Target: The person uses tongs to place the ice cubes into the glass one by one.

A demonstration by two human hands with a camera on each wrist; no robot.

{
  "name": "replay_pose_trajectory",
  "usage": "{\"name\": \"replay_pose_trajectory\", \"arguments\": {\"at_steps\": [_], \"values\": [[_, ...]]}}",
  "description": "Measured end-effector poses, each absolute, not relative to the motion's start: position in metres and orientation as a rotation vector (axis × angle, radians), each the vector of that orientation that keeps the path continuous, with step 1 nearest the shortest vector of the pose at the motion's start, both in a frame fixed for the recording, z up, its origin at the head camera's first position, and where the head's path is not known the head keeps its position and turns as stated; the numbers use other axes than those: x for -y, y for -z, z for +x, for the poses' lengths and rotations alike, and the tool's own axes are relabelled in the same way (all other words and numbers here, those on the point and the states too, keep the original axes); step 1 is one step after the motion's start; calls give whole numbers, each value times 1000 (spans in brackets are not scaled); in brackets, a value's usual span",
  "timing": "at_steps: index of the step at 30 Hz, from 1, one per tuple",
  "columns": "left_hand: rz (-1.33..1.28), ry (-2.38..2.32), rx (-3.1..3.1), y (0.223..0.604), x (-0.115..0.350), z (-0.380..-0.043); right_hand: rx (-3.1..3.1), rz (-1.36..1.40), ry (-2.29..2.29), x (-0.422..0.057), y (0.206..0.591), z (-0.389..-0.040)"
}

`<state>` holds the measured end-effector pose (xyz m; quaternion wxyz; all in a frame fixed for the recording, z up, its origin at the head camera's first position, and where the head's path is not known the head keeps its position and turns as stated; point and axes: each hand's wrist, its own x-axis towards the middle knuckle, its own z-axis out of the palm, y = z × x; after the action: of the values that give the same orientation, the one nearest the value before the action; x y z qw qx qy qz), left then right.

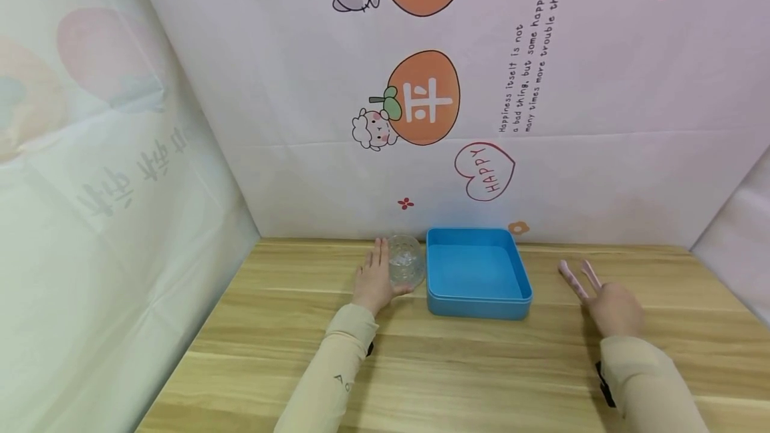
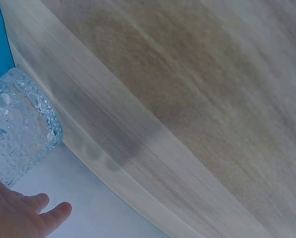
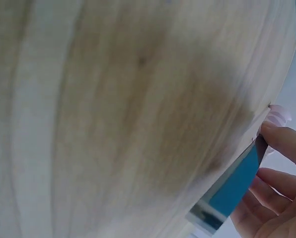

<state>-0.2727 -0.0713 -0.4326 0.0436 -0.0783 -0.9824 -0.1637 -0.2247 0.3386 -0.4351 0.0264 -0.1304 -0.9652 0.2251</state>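
In the head view a clear cut-glass cup (image 1: 405, 262) stands at the back of the table, left of the blue box. My left hand (image 1: 374, 280) lies against its left and near sides, fingers mostly straight, thumb along the near side. The left wrist view shows the cup's (image 2: 26, 124) patterned wall, with two extended fingers (image 2: 43, 210) below it. To the right of the box, my right hand (image 1: 616, 311) holds a pair of tongs (image 1: 574, 279) with pale pink arms spread apart and pointing away. In the right wrist view, thumb and fingers pinch the tongs' shiny metal strip (image 3: 237, 183).
A shallow blue square box (image 1: 478, 306), open at the top, stands between the hands, close beside the cup. The wood-grain table (image 1: 445, 373) ends at a printed white cloth wall (image 1: 301, 152). Another white cloth (image 1: 120, 252) hangs on the left.
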Motion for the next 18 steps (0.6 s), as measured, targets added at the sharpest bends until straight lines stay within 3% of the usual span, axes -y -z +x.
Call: {"name": "replay_pose_trajectory", "arguments": {"at_steps": [18], "values": [[-204, 668, 3009, 438, 71, -276, 2942, -411, -732, -339, 443, -225]]}}
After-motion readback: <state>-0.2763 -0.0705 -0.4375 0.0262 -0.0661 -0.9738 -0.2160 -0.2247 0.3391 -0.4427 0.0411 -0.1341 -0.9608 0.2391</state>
